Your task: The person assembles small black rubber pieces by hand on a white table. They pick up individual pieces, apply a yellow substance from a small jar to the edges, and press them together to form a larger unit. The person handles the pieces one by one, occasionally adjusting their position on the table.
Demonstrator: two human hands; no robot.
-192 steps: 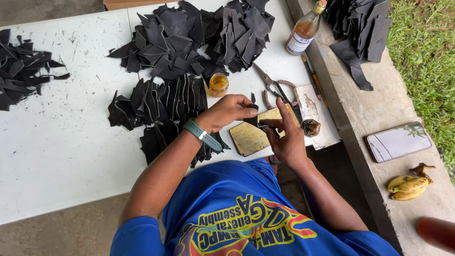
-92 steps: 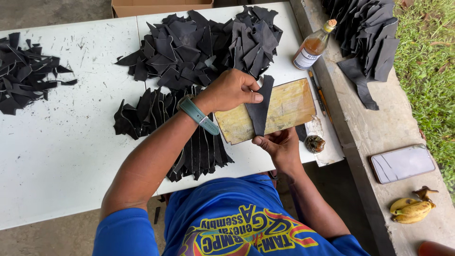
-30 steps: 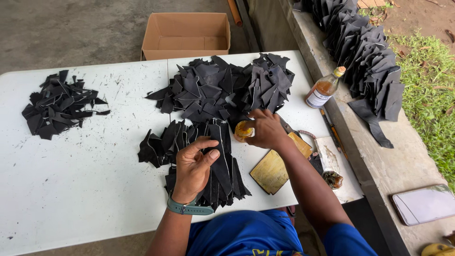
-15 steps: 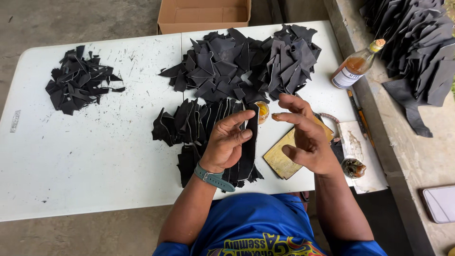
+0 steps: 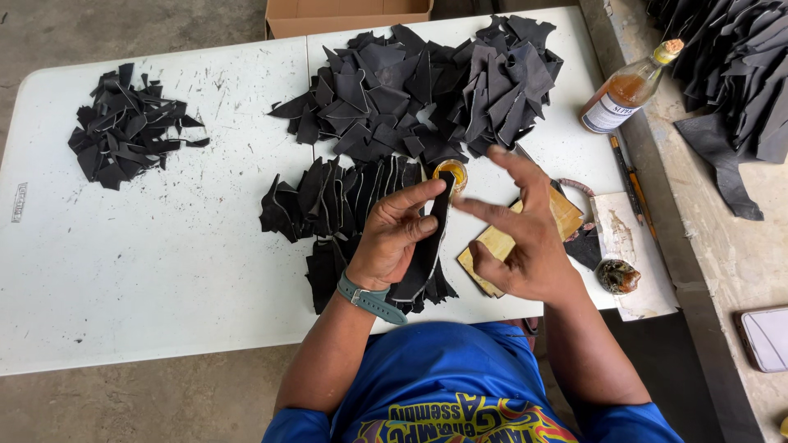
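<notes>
The left hand (image 5: 392, 238) pinches a black leather strip (image 5: 428, 246) between thumb and fingers, while the right hand (image 5: 521, 238), at its three o'clock, hovers with fingers spread.

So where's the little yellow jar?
In the head view, the small yellow jar sits mid-table, just above the left hand, beside the black pieces.

A cardboard box (image 5: 349, 15) stood at the far edge of the white surface (image 5: 164, 271). A glass bottle of amber liquid (image 5: 625, 88) stood near pencils (image 5: 630, 182). A phone (image 5: 767, 336) lay on the concrete ledge (image 5: 722, 254).
</notes>
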